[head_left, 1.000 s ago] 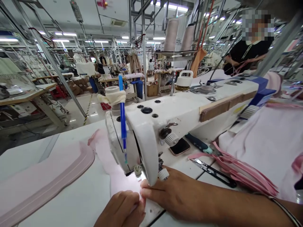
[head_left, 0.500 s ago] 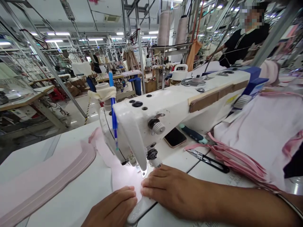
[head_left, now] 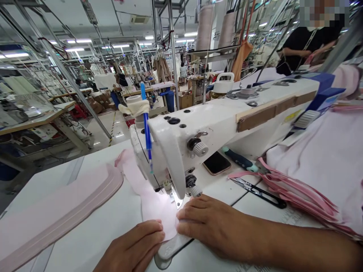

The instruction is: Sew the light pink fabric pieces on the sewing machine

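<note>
Pale pink fabric strip [head_left: 153, 204], flat, lamp-lit, under both hands [head_left: 181, 230]

Pale pink fabric [head_left: 153, 204] under both hands; white machine [head_left: 215, 128] just beyond with a blue pen [head_left: 146, 132]; darker pink strips [head_left: 295, 190] right; black snips [head_left: 259, 192].

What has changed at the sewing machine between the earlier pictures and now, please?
Little has changed. The left hand and right hand still press flat on the pink fabric in front of the needle; more of the fabric now shows lit between them and the sewing machine. Nothing was picked up or let go. The scissors, phone and pink strips lie as before.
</note>
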A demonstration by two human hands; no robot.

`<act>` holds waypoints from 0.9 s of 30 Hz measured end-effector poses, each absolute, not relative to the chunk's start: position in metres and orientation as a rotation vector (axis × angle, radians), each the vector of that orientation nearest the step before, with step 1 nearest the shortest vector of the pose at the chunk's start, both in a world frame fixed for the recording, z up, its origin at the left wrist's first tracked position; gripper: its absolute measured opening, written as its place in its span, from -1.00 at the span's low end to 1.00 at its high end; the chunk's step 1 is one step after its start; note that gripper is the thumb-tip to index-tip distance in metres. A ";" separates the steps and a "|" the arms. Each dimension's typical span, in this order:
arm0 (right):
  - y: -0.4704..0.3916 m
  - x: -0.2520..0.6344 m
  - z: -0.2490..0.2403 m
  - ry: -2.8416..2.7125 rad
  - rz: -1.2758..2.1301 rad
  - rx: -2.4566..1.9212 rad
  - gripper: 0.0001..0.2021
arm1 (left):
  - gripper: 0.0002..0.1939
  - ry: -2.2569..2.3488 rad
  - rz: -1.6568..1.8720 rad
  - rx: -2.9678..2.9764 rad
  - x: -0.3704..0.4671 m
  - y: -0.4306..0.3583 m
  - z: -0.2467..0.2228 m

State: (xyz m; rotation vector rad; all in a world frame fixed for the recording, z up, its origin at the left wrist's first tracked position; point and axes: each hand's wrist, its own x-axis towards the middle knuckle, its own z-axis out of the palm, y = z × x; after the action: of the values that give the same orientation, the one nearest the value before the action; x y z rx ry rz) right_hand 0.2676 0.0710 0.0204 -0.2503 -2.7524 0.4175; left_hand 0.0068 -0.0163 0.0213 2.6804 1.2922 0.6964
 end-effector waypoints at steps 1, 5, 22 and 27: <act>0.071 0.267 0.020 -2.747 0.428 -0.250 -0.75 | -0.77 1.310 0.686 2.675 0.007 -0.016 0.022; 0.071 0.268 0.019 -2.737 0.451 -0.252 -0.74 | -0.81 1.385 0.685 2.691 0.010 -0.012 0.024; 0.071 0.269 0.015 -2.699 0.461 -0.254 -0.72 | -0.73 1.204 0.564 2.928 -0.009 -0.017 0.020; 0.070 0.269 0.016 -2.716 0.467 -0.256 -0.73 | -0.54 1.208 0.404 3.110 -0.015 -0.025 0.016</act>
State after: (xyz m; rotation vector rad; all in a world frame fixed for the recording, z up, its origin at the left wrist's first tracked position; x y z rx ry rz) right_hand 0.2692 0.0696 0.0161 -0.2558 -2.7157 0.4674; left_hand -0.0147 -0.0247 0.0158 3.1098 1.2082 0.4041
